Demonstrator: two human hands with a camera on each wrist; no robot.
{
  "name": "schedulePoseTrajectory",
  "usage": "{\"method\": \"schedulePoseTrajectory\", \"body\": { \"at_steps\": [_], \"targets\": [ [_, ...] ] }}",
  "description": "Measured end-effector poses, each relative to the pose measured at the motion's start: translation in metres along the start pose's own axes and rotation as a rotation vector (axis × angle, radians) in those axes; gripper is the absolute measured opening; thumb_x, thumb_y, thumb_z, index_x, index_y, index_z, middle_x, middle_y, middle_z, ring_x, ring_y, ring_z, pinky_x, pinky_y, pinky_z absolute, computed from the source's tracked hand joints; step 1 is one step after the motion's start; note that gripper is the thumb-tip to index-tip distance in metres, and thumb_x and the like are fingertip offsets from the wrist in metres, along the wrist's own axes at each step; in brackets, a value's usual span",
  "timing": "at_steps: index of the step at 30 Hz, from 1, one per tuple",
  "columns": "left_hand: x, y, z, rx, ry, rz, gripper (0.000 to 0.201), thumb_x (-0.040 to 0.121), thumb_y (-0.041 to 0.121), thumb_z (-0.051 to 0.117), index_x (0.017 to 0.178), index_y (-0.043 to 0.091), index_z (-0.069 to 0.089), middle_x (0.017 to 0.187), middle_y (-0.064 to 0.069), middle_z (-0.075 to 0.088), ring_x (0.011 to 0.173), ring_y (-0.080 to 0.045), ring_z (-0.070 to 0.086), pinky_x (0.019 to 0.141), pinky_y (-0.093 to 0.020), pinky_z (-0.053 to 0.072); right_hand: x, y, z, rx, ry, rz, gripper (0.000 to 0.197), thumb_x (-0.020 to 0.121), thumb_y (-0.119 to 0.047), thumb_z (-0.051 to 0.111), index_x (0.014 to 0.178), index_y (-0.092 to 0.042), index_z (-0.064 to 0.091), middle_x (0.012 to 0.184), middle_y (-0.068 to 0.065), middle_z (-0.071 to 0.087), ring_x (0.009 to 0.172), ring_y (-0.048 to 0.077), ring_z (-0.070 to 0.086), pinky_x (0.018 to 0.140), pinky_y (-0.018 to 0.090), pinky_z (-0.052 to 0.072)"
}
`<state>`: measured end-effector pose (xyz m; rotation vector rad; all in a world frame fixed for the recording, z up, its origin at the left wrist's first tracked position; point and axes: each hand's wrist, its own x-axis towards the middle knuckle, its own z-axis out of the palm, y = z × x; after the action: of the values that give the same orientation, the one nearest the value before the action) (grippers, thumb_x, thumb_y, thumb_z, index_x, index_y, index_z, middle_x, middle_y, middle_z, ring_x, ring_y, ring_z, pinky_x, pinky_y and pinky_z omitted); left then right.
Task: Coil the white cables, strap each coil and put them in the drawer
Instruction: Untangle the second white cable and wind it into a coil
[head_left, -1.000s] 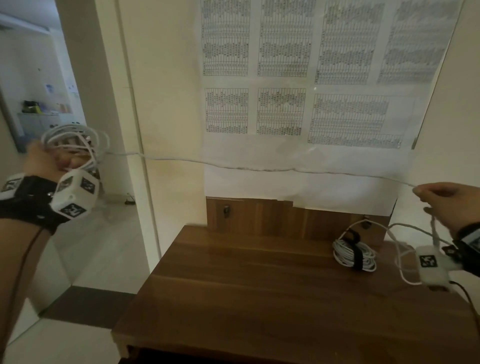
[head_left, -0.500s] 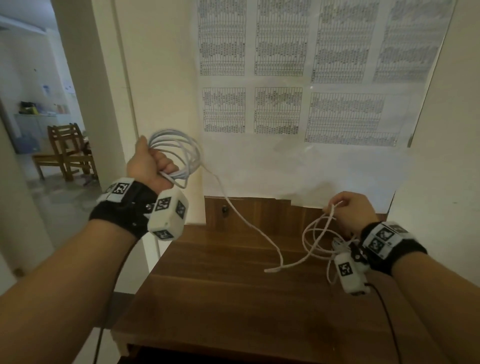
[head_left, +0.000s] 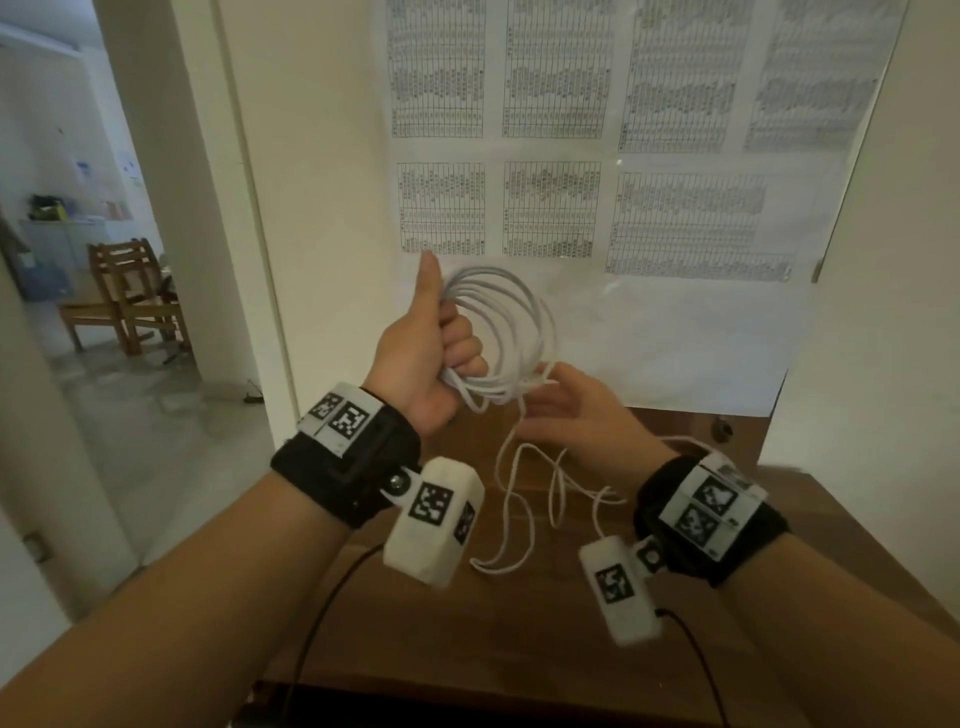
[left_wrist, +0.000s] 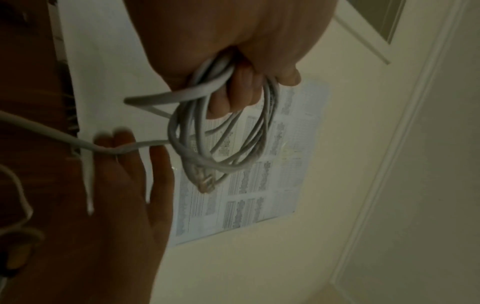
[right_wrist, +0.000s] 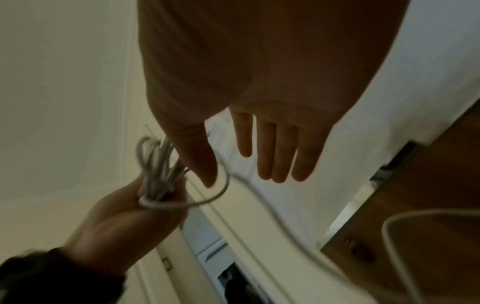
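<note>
My left hand (head_left: 441, 353) is raised in front of the wall, thumb up, fingers curled round a coil of white cable (head_left: 501, 327) with several loops. In the left wrist view the coil (left_wrist: 221, 131) hangs from the fist and a connector end (left_wrist: 206, 183) dangles at its bottom. My right hand (head_left: 563, 405) is just right of the coil with straight fingers (right_wrist: 272, 156). The free cable (right_wrist: 223, 185) runs past its thumb, and the slack (head_left: 519, 514) hangs in loose loops down to the wooden table (head_left: 519, 654).
Printed sheets (head_left: 566, 156) cover the wall behind the hands. A wooden panel (head_left: 675, 426) stands at the back of the table. On the left a doorway opens onto a room with a wooden chair (head_left: 124, 296). Black wires run from both wrist cameras.
My left hand has carried the coil rightward to the middle. My right hand rose from the table to the coil and opened out. The once taut cable now hangs slack.
</note>
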<state>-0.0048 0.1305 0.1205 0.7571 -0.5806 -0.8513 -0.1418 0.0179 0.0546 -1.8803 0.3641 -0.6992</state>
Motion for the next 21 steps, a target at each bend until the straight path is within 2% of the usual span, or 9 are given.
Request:
{"method": "schedulePoseTrajectory", "body": {
  "at_steps": [1,4,6,8,11,13,16,19,21],
  "targets": [
    [-0.002,-0.003,0.004,0.004,-0.028,-0.013,0.054,0.089,0.062,0.056,0.056,0.026,0.034,0.052,0.007,0.014,0.044,-0.008,0.013,0.045,-0.022,0.015,0.001,0.004,0.011,-0.009,-0.043,0.008,0.048,0.084,-0.007,0.077,0.127,-0.018,0.06,0.114,-0.004,0.073,0.108,0.01,0.068,0.097,0.031,0.053],
    [-0.009,0.001,0.009,-0.022,-0.121,-0.036,0.049,0.092,0.051,0.06,0.058,0.025,0.036,0.05,0.008,0.016,0.042,-0.007,0.015,0.044,-0.021,0.017,0.002,0.014,0.033,-0.116,-0.006,0.034,0.011,0.096,-0.019,0.064,0.104,-0.016,0.071,0.097,0.0,0.076,0.09,0.013,0.07,0.09,0.034,0.054],
    [-0.011,0.014,0.008,-0.045,-0.136,0.02,0.053,0.098,0.044,0.058,0.054,0.026,0.036,0.048,0.008,0.017,0.042,-0.007,0.016,0.045,-0.021,0.017,0.0,0.02,0.037,-0.062,0.027,0.087,0.028,0.102,-0.03,0.055,0.088,-0.012,0.071,0.08,0.005,0.074,0.073,0.014,0.066,0.082,0.036,0.053],
    [-0.012,0.031,0.007,-0.058,-0.095,0.126,0.055,0.1,0.042,0.055,0.051,0.026,0.038,0.048,0.008,0.018,0.042,-0.008,0.017,0.045,-0.021,0.019,-0.003,0.028,0.032,-0.084,0.066,0.115,0.036,0.1,-0.041,0.055,0.081,-0.014,0.069,0.072,0.003,0.07,0.066,0.012,0.063,0.082,0.034,0.053],
    [-0.007,0.053,-0.001,-0.046,0.066,0.309,0.046,0.102,0.039,0.054,0.06,0.023,0.041,0.05,0.007,0.021,0.043,-0.009,0.02,0.046,-0.023,0.022,-0.005,0.037,0.022,-0.238,0.117,0.063,0.018,0.092,-0.038,0.068,0.088,-0.02,0.067,0.077,0.004,0.071,0.073,0.021,0.068,0.08,0.037,0.058],
    [-0.001,0.058,-0.009,0.083,0.199,0.459,0.037,0.103,0.036,0.053,0.07,0.022,0.046,0.05,0.008,0.03,0.044,-0.009,0.027,0.047,-0.023,0.026,-0.005,0.037,0.021,-0.311,0.151,-0.021,0.008,0.091,-0.029,0.071,0.092,-0.023,0.065,0.082,0.008,0.068,0.073,0.023,0.064,0.074,0.036,0.057],
    [0.006,0.048,-0.017,0.393,0.337,0.628,0.021,0.104,0.029,0.053,0.085,0.018,0.052,0.056,0.006,0.049,0.046,-0.006,0.044,0.046,-0.021,0.037,-0.009,0.027,0.025,-0.343,0.147,-0.159,0.004,0.096,-0.027,0.064,0.098,-0.027,0.067,0.078,0.0,0.064,0.064,0.01,0.055,0.062,0.021,0.049],
    [0.006,0.026,-0.02,0.721,0.228,0.61,0.011,0.103,0.022,0.053,0.095,0.015,0.05,0.065,-0.002,0.067,0.047,-0.009,0.055,0.047,-0.023,0.046,-0.011,0.017,0.03,-0.349,0.054,-0.224,0.013,0.098,-0.028,0.06,0.106,-0.029,0.071,0.071,-0.013,0.062,0.061,0.002,0.053,0.061,0.015,0.045],
    [0.005,0.01,-0.024,0.962,0.101,0.516,0.012,0.102,0.028,0.054,0.097,0.018,0.05,0.073,-0.004,0.073,0.055,-0.017,0.065,0.054,-0.033,0.056,-0.012,0.01,0.029,-0.371,0.021,-0.255,0.016,0.099,-0.029,0.059,0.108,-0.031,0.072,0.069,-0.02,0.062,0.062,0.001,0.055,0.062,0.016,0.046]
  ]
}}
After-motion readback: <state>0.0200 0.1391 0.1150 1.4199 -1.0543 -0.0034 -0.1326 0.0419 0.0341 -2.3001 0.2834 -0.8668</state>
